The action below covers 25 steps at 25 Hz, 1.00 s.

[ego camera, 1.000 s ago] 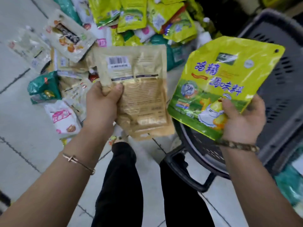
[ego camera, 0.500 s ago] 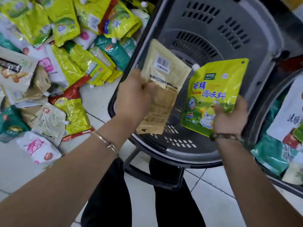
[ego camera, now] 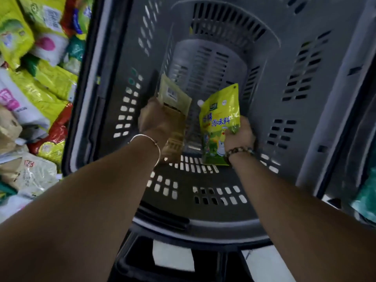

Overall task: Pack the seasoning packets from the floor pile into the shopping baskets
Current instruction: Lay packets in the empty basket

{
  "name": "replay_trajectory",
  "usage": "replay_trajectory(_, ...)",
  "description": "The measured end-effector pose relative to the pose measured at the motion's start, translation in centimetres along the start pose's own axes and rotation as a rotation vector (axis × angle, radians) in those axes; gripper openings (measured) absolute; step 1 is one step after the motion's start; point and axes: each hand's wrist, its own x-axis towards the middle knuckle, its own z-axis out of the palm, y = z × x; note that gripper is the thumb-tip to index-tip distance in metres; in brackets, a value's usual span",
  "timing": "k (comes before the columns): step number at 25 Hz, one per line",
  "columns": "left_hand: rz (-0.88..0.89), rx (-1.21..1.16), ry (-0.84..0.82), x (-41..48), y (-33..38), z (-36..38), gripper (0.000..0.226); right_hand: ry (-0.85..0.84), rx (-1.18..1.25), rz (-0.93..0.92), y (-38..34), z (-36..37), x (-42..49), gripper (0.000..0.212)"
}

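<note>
Both hands have gone from above the floor and the basket's rim down deep inside the grey basket (ego camera: 305,139). The left hand (ego camera: 156,121) now holds the tan packet (ego camera: 175,110) and the right hand (ego camera: 240,135) the yellow packet (ego camera: 220,119) low near the basket's bottom.

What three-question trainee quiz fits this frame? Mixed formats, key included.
1. True or false: the left hand holds a tan packet with a barcode label.
2. The yellow-green packet in the right hand is: A) on a shelf, B) held inside the grey shopping basket, C) lying on floor tiles.
3. Fill in: the floor pile lies to the basket's ____ side.
Key: 1 true; 2 B; 3 left.
</note>
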Motion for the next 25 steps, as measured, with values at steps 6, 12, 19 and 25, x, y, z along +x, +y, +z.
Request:
replay_trajectory(6, -0.049, -0.020, -0.057, 5.3, -2.6, 6.2, 0.030, -0.097, 0.211, 0.089, 2.2, 5.3, 4.8, 0.031)
replay_trajectory(12, -0.056, 0.055, -0.091, 7.6, -4.4, 9.7, 0.034, -0.190, 0.006, 0.324, 3.5, 6.0, 6.2, 0.011)
replay_trajectory(19, -0.147, 0.115, -0.140, 6.3, -3.9, 8.5, 0.033, -0.171, -0.105, 0.242, 3.9, 6.1, 4.9, 0.075)
replay_trajectory(25, 0.469, 0.368, -0.012, 3.4, -4.3, 8.1, 0.061, -0.221, -0.456, -0.218, 2.4, 5.5, 2.7, 0.077)
